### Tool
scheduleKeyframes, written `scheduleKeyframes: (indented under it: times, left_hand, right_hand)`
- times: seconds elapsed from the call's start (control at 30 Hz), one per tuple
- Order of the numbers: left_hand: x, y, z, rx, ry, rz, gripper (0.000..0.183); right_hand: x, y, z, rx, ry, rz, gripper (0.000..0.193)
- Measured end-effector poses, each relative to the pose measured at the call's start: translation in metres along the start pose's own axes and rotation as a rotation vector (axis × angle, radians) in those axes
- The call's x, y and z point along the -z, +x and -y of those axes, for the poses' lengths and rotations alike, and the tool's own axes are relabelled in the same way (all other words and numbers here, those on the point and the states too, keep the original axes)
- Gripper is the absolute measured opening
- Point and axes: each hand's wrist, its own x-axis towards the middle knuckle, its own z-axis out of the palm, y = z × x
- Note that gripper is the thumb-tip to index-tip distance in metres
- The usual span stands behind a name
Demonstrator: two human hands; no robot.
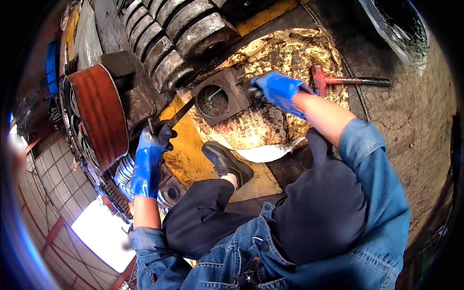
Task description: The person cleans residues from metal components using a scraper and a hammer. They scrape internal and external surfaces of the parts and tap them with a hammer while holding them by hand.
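Observation:
My left hand (149,152), in a blue rubber glove with blackened fingers, is closed on a dark flat metal bar (183,110). The bar slants up toward a square metal block (232,105), its tip close to the block's left side. A large round opening goes into the block, and a thin greenish rod (215,94) shows in it. At the block's right side is my right hand (278,91), also gloved in blue. Its dirty fingers are curled, and what they grip, if anything, cannot be made out.
Under the block lies a grease-stained paper sheet (290,126). A red-headed hammer (357,81) rests to its right. Heavy grooved metal parts (181,36) stand at the far left, with a reddish-brown rolled band (99,116) nearer. My black shoe (227,162) is just below the block. An open bag-lined container (398,29) stands far right.

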Motion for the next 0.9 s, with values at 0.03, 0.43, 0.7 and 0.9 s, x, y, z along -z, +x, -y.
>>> scheduleKeyframes:
  times: [0.03,0.43,0.7,0.9]
  left_hand:
    - [0.002,-0.002,0.001,-0.008,-0.007,-0.008,0.029]
    - [0.009,0.006,0.004,-0.039,-0.014,0.040,0.034]
    - [0.006,0.008,0.001,-0.030,-0.033,0.028,0.036]
    - [0.007,0.008,0.011,-0.053,-0.032,0.010,0.037]
  right_hand:
    - [0.022,0.009,-0.019,0.123,0.098,0.023,0.019]
    - [0.022,0.039,-0.051,0.089,-0.008,-0.007,0.017]
    - [0.017,0.028,-0.037,-0.060,0.094,-0.092,0.017]
    - [0.019,0.008,-0.014,0.005,-0.367,0.023,0.016]
